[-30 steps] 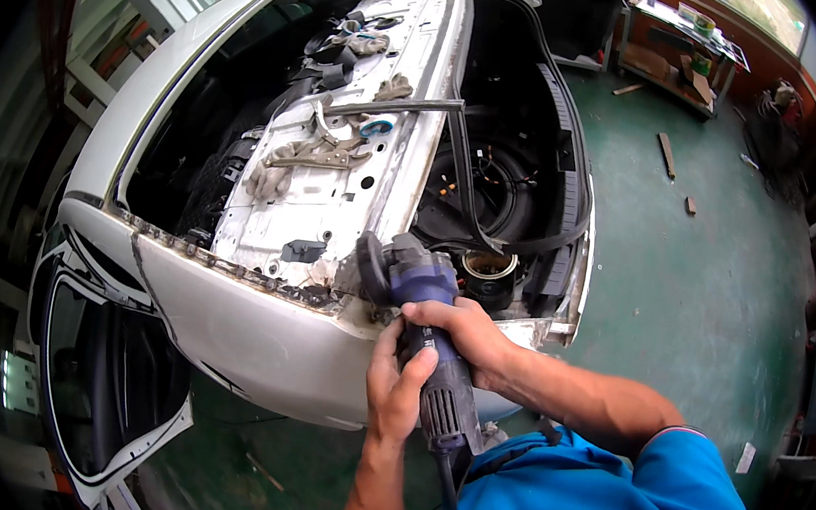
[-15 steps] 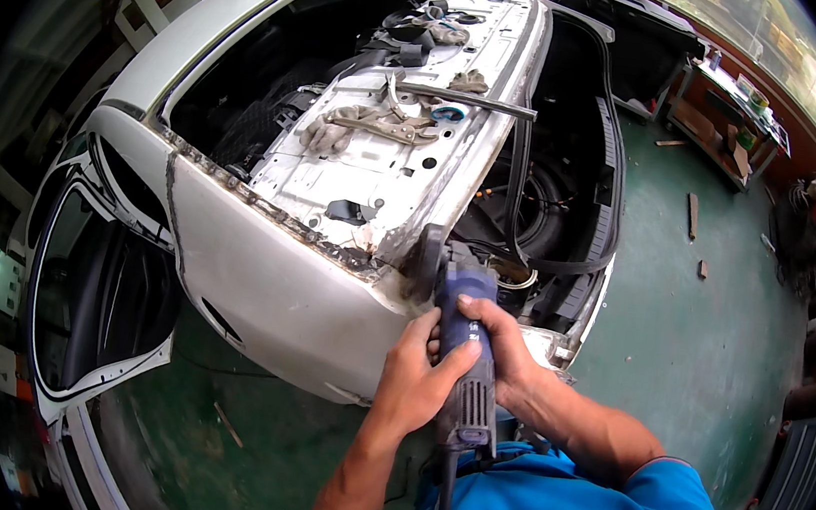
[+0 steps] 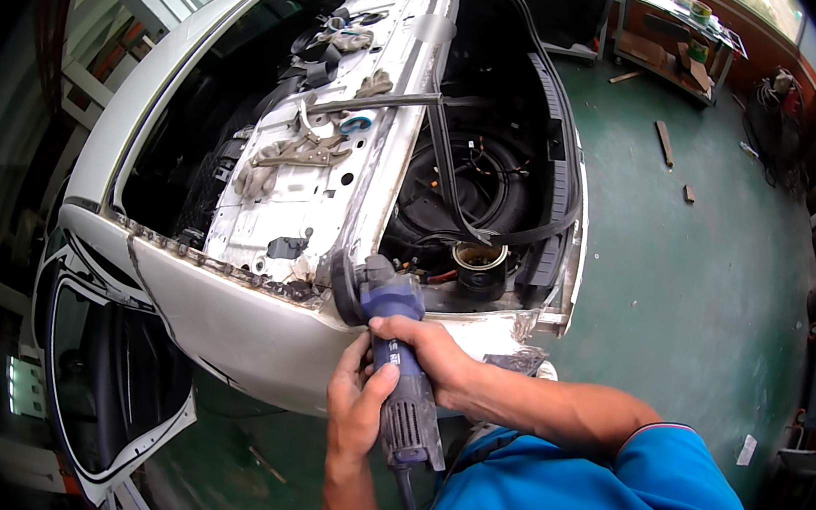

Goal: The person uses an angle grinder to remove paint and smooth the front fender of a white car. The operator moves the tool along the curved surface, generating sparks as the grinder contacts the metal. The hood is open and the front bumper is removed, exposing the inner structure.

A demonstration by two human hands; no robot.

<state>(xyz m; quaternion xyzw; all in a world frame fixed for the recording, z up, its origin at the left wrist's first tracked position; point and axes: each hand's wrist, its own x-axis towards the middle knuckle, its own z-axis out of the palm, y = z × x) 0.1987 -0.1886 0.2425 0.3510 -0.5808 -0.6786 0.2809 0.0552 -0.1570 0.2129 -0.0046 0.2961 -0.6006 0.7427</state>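
A blue and dark grey angle grinder (image 3: 392,304) is held in both of my hands, its cord trailing from the lower end. My left hand (image 3: 357,395) wraps the body from the left, thumb on top. My right hand (image 3: 431,358) grips it from the right, nearer the head. The dark round disc (image 3: 345,286) stands on edge at the rear corner of the white car body (image 3: 239,321). Whether the disc touches the metal, I cannot tell. Beyond it lies the bare white shelf panel (image 3: 276,220), with locking pliers (image 3: 307,155) and work gloves (image 3: 256,177) on it.
Right of the panel gapes the open trunk with a spare wheel (image 3: 456,185) and a loose black rubber seal (image 3: 449,164). An open car door (image 3: 118,373) juts out at lower left. Wood scraps (image 3: 664,143) lie on the green floor; a cart (image 3: 672,54) stands behind.
The view has shifted, so the car sits further left and higher. The grinder tilts more to the left, with its disc turned more face-on. Both hands keep their grip on it.
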